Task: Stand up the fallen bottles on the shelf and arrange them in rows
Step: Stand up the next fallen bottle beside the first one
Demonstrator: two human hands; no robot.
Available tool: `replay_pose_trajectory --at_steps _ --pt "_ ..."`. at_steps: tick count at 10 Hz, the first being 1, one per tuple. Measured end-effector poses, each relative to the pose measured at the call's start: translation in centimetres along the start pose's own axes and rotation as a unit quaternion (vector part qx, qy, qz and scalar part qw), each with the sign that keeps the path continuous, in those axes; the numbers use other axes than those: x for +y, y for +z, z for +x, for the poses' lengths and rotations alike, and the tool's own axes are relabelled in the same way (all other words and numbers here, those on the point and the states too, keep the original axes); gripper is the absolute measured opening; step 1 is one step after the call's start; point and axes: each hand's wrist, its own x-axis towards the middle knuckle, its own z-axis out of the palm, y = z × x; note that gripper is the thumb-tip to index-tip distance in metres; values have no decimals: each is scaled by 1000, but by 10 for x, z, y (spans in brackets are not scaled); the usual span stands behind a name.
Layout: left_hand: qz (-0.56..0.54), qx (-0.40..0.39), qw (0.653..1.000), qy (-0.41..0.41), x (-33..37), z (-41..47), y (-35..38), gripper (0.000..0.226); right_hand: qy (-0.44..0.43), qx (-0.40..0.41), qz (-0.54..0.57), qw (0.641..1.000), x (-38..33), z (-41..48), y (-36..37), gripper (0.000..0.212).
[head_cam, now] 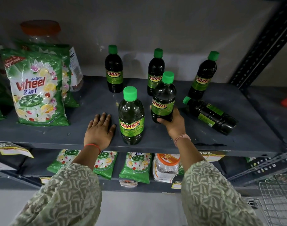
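Several dark bottles with green caps and "SUNNY" labels are on the grey shelf [90, 101]. Three stand at the back: left [113, 70], middle [154, 69] and right [203, 75]. One front bottle [131, 116] stands near the shelf's front edge. My right hand [173, 123] grips the base of another upright bottle [164, 98], just right of the front one. One bottle [211, 115] lies on its side at the right, cap pointing left. My left hand [99, 129] rests flat on the shelf, fingers spread, just left of the front bottle.
Green "Wheel" detergent packs [36, 88] and a clear jar with an orange lid [41, 33] fill the shelf's left side. A perforated metal upright [261, 46] bounds the right. More packs [136, 167] sit on the shelf below. A wire basket [276, 201] is at lower right.
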Motion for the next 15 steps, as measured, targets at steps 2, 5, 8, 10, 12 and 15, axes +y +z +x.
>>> replay_pose_trajectory --at_steps 2,5,8,10,12,15 --pt "-4 10 1000 -1 1 0 0 56 0 -62 18 998 5 3 -8 102" --pt "-3 11 1000 0 0 1 1 56 -5 48 4 999 -2 -3 8 71" --pt "-16 -11 1000 15 3 -3 0 54 -22 37 -35 998 -6 -34 2 58" --pt "-6 -14 1000 28 7 -14 2 52 -41 24 -60 997 -2 -75 -6 57" --pt "-7 -3 1000 30 10 -23 3 51 -42 4 -58 997 2 -89 -10 55" --pt "-5 5 1000 28 14 -30 8 50 -23 -48 4 999 10 -92 -13 72"
